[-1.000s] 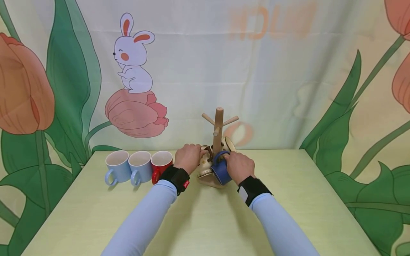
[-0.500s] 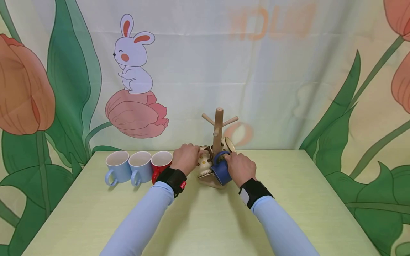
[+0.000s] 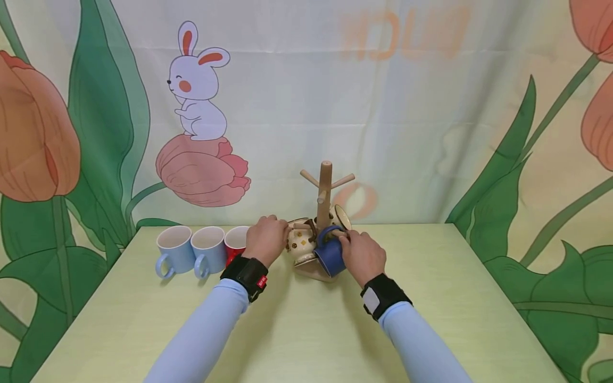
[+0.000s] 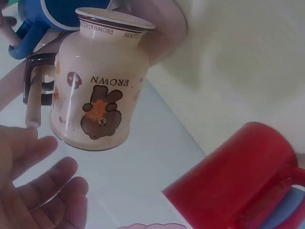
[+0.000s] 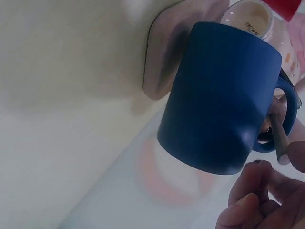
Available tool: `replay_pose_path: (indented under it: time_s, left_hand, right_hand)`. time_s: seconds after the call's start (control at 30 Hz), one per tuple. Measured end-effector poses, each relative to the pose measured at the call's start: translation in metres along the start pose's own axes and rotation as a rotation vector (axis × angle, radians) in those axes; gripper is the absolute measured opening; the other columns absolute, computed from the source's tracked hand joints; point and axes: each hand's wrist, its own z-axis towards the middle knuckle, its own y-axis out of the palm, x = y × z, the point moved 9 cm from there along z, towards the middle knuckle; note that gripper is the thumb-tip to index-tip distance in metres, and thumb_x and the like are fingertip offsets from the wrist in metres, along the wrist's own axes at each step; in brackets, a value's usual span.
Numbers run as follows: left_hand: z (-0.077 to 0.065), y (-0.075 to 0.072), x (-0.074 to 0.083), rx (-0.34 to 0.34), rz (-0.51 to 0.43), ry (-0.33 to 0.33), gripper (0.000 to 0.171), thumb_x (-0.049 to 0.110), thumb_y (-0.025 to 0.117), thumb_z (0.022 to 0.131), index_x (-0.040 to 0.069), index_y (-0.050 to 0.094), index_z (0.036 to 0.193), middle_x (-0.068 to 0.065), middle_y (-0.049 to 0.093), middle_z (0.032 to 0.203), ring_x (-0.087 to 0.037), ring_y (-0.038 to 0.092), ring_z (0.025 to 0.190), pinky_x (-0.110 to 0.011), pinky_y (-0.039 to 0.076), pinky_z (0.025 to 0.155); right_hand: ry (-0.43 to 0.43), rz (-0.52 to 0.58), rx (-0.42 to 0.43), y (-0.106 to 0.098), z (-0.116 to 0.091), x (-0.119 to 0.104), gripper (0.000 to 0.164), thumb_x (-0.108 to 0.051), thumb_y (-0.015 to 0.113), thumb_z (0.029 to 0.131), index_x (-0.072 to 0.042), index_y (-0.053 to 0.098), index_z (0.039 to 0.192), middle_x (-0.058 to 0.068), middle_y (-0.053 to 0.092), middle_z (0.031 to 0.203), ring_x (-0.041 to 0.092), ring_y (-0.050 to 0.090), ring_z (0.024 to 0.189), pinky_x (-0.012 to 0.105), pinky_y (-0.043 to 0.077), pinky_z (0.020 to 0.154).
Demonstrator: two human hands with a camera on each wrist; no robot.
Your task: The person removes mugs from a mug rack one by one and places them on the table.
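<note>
A wooden mug tree stands at the table's back. From its low left peg hangs a cream mug with a bear print, its dark handle looped over the peg. My left hand is beside it, fingers loosely bent and off the mug, one fingertip right at the peg's end. On the front right peg a blue mug hangs tilted by its handle. My right hand is just right of it, a fingertip at that peg's end and the other fingers loosely bent, apart from the mug.
Left of the tree, two light blue mugs and a red mug stand in a row, the red one partly behind my left hand. Another cream mug hangs at the tree's back right. The upper pegs stick out bare.
My left hand has moved left, away from the cream mug, which now shows more fully. My right hand has drawn slightly right and nearer, away from the blue mug's handle.
</note>
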Motion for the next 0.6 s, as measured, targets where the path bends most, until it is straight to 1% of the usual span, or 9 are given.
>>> replay_pose_path:
  time_s: [0.1,0.17,0.3,0.4,0.47,0.6]
  left_hand:
    - [-0.007,0.001,-0.007,-0.012,-0.029,-0.03,0.026,0.03,0.06,0.099,0.009,0.074,0.108,-0.012,0.063,0.094,-0.031,0.06,0.09,-0.047,0.053,0.068]
    - [-0.012,0.003,-0.013,-0.021,-0.04,-0.049,0.033,0.033,0.061,0.098,0.009,0.071,0.117,-0.014,0.062,0.099,-0.033,0.06,0.095,-0.048,0.053,0.072]
    - [-0.024,0.005,-0.02,-0.022,-0.038,-0.064,0.039,0.038,0.064,0.096,0.008,0.069,0.121,-0.017,0.062,0.103,-0.035,0.058,0.099,-0.05,0.052,0.075]
    - [-0.032,0.005,-0.021,-0.021,-0.032,-0.063,0.044,0.041,0.066,0.095,0.006,0.068,0.12,-0.018,0.061,0.106,-0.036,0.058,0.099,-0.051,0.052,0.076]
    - [-0.037,0.007,-0.02,-0.027,-0.029,-0.057,0.047,0.044,0.066,0.094,0.005,0.067,0.122,-0.019,0.061,0.108,-0.037,0.057,0.1,-0.051,0.052,0.076]
    - [-0.048,0.014,-0.015,-0.064,-0.021,-0.039,0.055,0.048,0.067,0.092,0.004,0.066,0.125,-0.02,0.06,0.112,-0.036,0.058,0.102,-0.05,0.054,0.077]
  right_hand:
    - [0.051,0.065,-0.004,-0.001,-0.004,0.012,0.046,-0.043,0.053,0.102,-0.006,0.067,0.125,0.017,0.067,0.099,0.033,0.067,0.086,0.049,0.053,0.068]
    - [0.07,0.091,-0.007,0.0,-0.007,0.019,0.052,-0.047,0.051,0.101,-0.004,0.064,0.128,0.02,0.066,0.105,0.035,0.067,0.09,0.05,0.053,0.071]
    - [0.114,0.148,-0.028,0.005,-0.013,0.034,0.063,-0.053,0.049,0.1,-0.002,0.058,0.134,0.02,0.065,0.109,0.036,0.066,0.093,0.051,0.052,0.073]
    - [0.15,0.193,-0.054,0.011,-0.018,0.043,0.07,-0.057,0.049,0.098,0.001,0.055,0.137,0.021,0.065,0.11,0.036,0.065,0.096,0.052,0.051,0.076]
    - [0.174,0.222,-0.077,0.016,-0.02,0.048,0.076,-0.06,0.05,0.097,0.004,0.052,0.138,0.022,0.065,0.114,0.037,0.064,0.101,0.053,0.051,0.081]
    - [0.21,0.271,-0.148,0.03,-0.026,0.054,0.087,-0.064,0.048,0.096,0.011,0.046,0.139,0.028,0.062,0.121,0.041,0.062,0.109,0.054,0.048,0.089]
